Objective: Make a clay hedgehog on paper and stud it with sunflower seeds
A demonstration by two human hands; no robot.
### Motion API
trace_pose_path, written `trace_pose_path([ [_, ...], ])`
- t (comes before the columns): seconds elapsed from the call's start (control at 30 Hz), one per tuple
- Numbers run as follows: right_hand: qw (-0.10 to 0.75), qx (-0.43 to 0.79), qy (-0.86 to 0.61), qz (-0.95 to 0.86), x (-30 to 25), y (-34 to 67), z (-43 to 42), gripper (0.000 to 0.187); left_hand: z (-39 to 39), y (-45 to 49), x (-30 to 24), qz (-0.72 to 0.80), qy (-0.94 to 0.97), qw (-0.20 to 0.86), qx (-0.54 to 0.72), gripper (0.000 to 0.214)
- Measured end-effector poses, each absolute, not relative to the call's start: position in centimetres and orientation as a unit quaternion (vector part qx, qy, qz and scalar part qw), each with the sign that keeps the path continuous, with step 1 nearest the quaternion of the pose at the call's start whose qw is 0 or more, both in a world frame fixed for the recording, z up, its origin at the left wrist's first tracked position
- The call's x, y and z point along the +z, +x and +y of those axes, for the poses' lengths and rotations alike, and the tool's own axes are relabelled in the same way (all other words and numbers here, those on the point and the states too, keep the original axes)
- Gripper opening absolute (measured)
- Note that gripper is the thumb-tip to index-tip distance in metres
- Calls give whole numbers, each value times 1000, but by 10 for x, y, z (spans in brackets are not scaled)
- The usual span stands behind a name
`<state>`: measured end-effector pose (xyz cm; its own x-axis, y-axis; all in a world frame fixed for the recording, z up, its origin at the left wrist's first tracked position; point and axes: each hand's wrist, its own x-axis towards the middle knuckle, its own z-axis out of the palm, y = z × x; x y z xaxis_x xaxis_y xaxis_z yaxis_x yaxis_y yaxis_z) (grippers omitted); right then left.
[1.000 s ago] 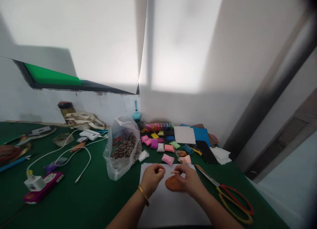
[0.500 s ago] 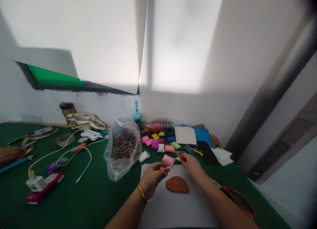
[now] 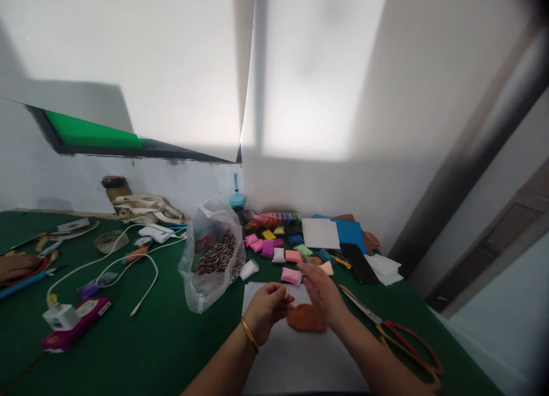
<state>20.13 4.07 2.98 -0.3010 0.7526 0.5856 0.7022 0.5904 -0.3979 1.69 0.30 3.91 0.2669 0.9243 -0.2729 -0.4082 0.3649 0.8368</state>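
My left hand [image 3: 269, 311] is closed in a pinch above the white sheet [image 3: 300, 364], with a small pale piece [image 3: 286, 293] at its fingertips. My right hand [image 3: 321, 292] is just to the right, fingers stretched out and holding nothing. Beneath and between the hands, a flat brown piece of clay [image 3: 305, 319] lies on the sheet, its right edge partly hidden by my right hand. Just beyond the fingers are a pink packet [image 3: 291, 276] and a pale peach packet [image 3: 326, 268].
Red-and-yellow-handled scissors [image 3: 386, 324] lie right of my right forearm. Several coloured packets [image 3: 268, 248] sit behind the sheet. A plastic bag [image 3: 206, 293] of small metallic pieces stands left. Further left are a white cable [image 3: 156, 273], a magenta power strip [image 3: 77, 326] and another person's hand [image 3: 19, 266].
My right hand has drawn back from the packets toward my left hand, and its fingers have straightened. The pale peach packet and the scissor blades now show. My left hand keeps its pinch.
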Motion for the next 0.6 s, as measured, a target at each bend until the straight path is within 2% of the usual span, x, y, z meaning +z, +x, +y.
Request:
trace_pose_path([
  [0.1,301,10,-398,-867,38,178,14,57,-3,25,49,299,323,761,476,30],
  [0.2,265,-10,-399,-878,41,161,-9,70,-4,29,56,195,256,818,476,31],
  [0.3,245,12,-361,-900,42,153,-20,79,-3,32,56,185,151,838,491,46],
  [0.4,266,22,-350,-898,43,155,-17,80,-7,36,58,178,126,829,515,59],
  [0.47,290,11,-395,-872,44,160,-11,74,-11,36,60,131,165,855,474,60],
  [0.53,285,13,-406,-868,45,163,-10,73,-13,34,63,109,176,863,461,64],
  [0.6,259,26,-358,-897,47,163,-14,79,-13,33,64,127,156,857,475,67],
])
